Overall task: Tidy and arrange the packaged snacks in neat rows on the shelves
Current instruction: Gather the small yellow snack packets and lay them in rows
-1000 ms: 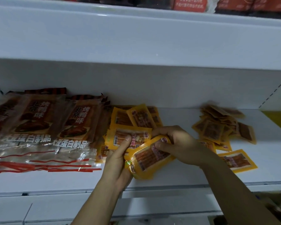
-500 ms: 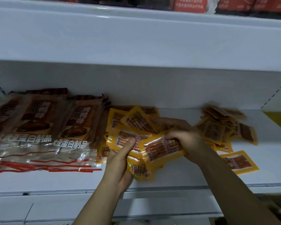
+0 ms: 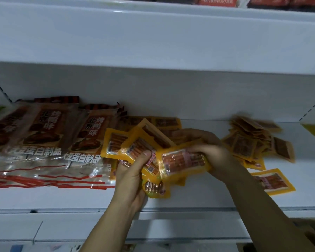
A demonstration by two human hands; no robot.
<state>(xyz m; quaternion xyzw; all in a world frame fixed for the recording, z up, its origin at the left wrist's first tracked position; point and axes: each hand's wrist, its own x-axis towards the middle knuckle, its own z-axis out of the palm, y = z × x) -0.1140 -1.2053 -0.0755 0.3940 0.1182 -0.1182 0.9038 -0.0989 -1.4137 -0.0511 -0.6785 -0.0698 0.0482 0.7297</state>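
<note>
Both hands are up at the white shelf [image 3: 198, 195], busy with a fan of small yellow snack packets. The left hand [image 3: 133, 177] grips a bundle of yellow packets [image 3: 135, 146] from below, its thumb pressed flat across the front of the nearest one while the rest of the fingers curl behind the stack; the packets spread upward and leftward out of that grip, overlapping like cards. One more packet [image 3: 155, 189] pokes out below the heel of that hand, just above the shelf's front lip. The right hand [image 3: 213, 153] comes in from the right with its fingers curled over the far end of a single yellow packet [image 3: 182, 161], which lies sideways, its clear window showing reddish sticks, and its left end touches the bundle in the other hand. So the packets being sorted sit between the two hands, held a little above the shelf board near its front. Behind them, a few more yellow packets [image 3: 167, 122] lie flat toward the back wall. To the left, large clear bags [image 3: 44, 135] with brown printing and red stripes stand in a leaning row, their edge just beside the held bundle. To the right of the right wrist a loose heap of small packets [image 3: 247, 142] sprawls untidily, and one yellow packet [image 3: 273, 180] lies alone nearer the front, just past the forearm. Red packages [image 3: 216, 0] peek over the upper shelf edge.
</note>
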